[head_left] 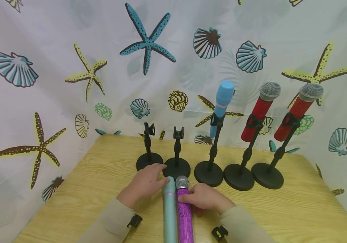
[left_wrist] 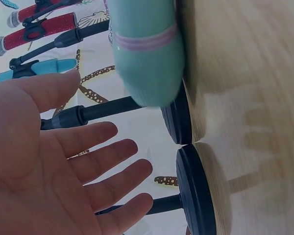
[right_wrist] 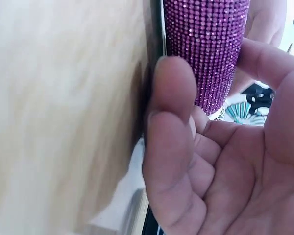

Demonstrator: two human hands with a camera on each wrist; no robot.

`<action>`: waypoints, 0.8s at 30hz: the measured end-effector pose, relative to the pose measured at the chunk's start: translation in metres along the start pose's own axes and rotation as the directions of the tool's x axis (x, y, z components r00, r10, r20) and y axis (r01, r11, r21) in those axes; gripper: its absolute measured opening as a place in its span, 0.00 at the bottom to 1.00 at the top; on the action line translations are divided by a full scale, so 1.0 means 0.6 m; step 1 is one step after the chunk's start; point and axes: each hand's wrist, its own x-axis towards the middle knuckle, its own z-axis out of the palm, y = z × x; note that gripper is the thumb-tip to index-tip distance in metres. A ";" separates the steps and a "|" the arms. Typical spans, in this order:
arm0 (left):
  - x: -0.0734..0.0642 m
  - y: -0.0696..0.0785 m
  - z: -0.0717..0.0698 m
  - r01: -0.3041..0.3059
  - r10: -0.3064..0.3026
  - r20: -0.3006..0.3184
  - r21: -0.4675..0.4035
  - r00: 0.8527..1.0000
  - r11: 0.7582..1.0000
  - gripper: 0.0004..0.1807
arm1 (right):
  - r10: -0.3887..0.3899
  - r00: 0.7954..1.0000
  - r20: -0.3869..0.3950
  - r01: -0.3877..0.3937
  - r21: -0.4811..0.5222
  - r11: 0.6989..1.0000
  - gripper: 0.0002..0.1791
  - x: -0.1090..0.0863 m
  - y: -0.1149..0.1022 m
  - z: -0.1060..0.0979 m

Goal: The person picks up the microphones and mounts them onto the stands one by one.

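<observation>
A mint-green microphone and a purple rhinestone-covered microphone with a silver mesh head lie side by side on the table. My left hand hovers at the head of the mint one. In the left wrist view its fingers are spread and relaxed, with a gap between them and the mint microphone. My right hand grips the purple microphone just below its head, thumb on top. The right wrist view shows curled fingers along the underside of the sparkling handle.
Two bare black stands are at the back left of the wooden table. Three more stands to their right hold a blue microphone and two red ones. A seashell-patterned curtain hangs behind.
</observation>
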 end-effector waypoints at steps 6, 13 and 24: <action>0.008 -0.002 0.000 0.006 -0.006 -0.007 -0.016 1.000 1.000 0.28 | -0.018 1.000 0.009 0.018 -0.005 1.000 0.25 0.005 -0.009 0.007; 0.019 -0.001 0.000 0.034 -0.036 -0.029 -0.067 0.999 0.997 0.27 | -0.048 0.999 -0.013 0.049 0.075 0.996 0.23 0.003 0.000 0.003; 0.056 0.018 -0.017 0.090 -0.099 -0.080 -0.109 0.992 0.990 0.28 | -0.051 0.994 -0.101 0.089 0.409 0.908 0.23 -0.024 0.016 -0.046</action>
